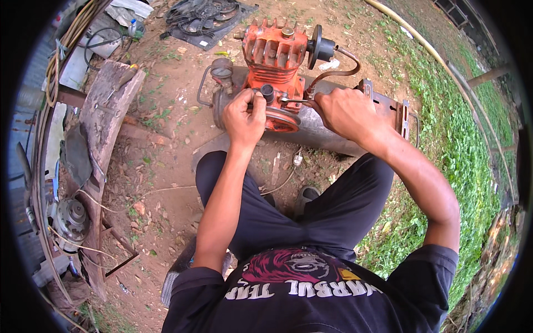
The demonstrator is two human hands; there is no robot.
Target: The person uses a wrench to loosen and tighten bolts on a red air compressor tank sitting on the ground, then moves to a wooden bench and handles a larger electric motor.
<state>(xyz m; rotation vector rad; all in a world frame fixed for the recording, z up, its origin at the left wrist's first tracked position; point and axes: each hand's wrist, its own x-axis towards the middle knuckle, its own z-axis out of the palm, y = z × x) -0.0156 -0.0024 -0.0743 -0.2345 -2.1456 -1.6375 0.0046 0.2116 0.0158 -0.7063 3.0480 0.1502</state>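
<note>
An orange air compressor pump with a finned head stands on a long grey tank in front of me. My right hand grips a small wrench, its end at a fitting low on the pump's near side. My left hand is closed with thumb and fingers together beside a short black cylindrical part; what lies between its fingertips is hidden. Below the hands sits an orange and dark pulley wheel. A round gauge is left of the pump. A copper-coloured pipe curves down at its right.
A worn wooden plank at the left bears a hand tool and a dark cloth-like piece. A round metal part sits nearer. Beyond the pump lies a black fan assembly. A thin cord crosses the dirt.
</note>
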